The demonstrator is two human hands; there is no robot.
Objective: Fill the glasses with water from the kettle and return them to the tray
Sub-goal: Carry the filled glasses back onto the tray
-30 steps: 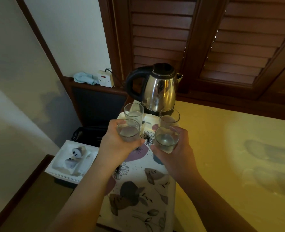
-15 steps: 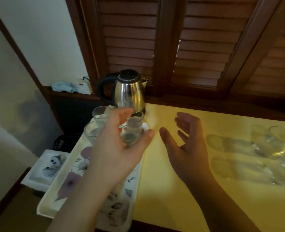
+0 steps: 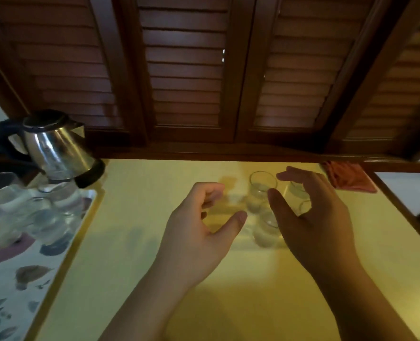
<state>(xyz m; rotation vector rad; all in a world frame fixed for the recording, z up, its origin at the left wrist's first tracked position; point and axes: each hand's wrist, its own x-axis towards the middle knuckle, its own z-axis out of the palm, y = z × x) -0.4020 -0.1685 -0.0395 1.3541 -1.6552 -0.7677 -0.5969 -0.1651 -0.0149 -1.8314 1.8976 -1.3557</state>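
Both hands — left hand point(image 3: 199, 232) and right hand point(image 3: 312, 222) — hover with fingers spread and empty above seemingly unfilled glasses point(image 3: 263, 190) on the yellow table point(image 3: 135, 254).

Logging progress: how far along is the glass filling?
Done: several glasses stand on the tray by the kettle. In hand: nothing; left hand and right hand reach, open, toward table glasses. Left: fill those, return them.

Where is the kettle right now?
The kettle stands at the far left of the head view, at the back of the yellow table, just behind the glasses on the flowered tray.
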